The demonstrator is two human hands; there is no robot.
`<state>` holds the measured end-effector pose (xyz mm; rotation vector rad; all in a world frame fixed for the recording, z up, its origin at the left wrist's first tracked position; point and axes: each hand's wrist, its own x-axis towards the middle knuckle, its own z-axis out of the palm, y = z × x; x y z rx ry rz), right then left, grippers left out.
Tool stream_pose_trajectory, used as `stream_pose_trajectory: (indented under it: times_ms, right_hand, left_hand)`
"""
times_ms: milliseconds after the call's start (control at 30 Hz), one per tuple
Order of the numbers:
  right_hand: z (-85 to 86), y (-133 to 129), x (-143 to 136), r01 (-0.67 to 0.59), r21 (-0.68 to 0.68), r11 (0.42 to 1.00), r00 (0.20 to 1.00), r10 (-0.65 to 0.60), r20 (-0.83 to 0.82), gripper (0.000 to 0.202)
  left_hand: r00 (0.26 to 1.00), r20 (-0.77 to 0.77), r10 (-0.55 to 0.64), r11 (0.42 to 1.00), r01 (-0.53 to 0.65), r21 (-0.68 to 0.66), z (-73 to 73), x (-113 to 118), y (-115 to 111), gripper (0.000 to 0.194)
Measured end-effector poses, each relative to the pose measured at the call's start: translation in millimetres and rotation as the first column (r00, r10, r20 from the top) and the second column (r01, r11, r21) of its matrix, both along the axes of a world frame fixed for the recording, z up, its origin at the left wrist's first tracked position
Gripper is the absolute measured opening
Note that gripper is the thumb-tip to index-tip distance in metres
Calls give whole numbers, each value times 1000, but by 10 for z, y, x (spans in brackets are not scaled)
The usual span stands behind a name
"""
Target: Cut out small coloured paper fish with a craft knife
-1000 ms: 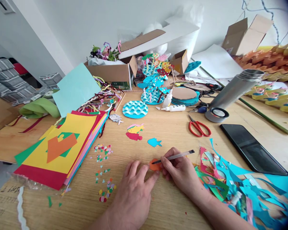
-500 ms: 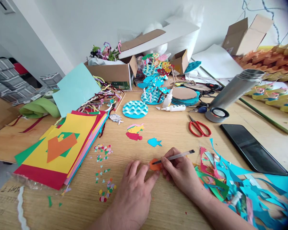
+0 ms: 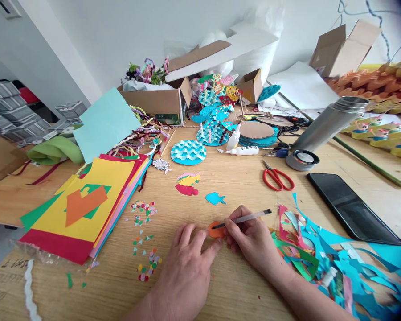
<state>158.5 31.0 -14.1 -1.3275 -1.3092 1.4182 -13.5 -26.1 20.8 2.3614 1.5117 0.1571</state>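
Orange paper cutout (image 3: 215,231) is seen in the head view, flat on the pale wooden table (image 3: 173,211), between both hands and touched by each. It is steadied by the loosely spread left hand (image 3: 189,263), nothing clasped. A slim, translucent pen (image 3: 249,216) is pinched by the right hand (image 3: 250,236), slanted up rightward from its tip. The cutout's long axis is partly hidden.

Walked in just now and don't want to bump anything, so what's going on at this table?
The right hand holds a pen with its tip on a small orange paper piece, which the left hand steadies. Beyond lie a blue paper fish and a small group of overlapping fish cut-outs. Red-handled scissors rest to the right, near a heap of paper scraps.
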Motion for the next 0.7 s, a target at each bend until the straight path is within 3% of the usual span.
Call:
stream_pose_trajectory:
  times_ms: [700]
  right_hand:
    - [47, 19, -15, 2, -18, 1000, 1000, -2, 18, 27]
  left_hand:
    - [1000, -4, -6, 1000, 6, 2, -7, -1, -2, 60]
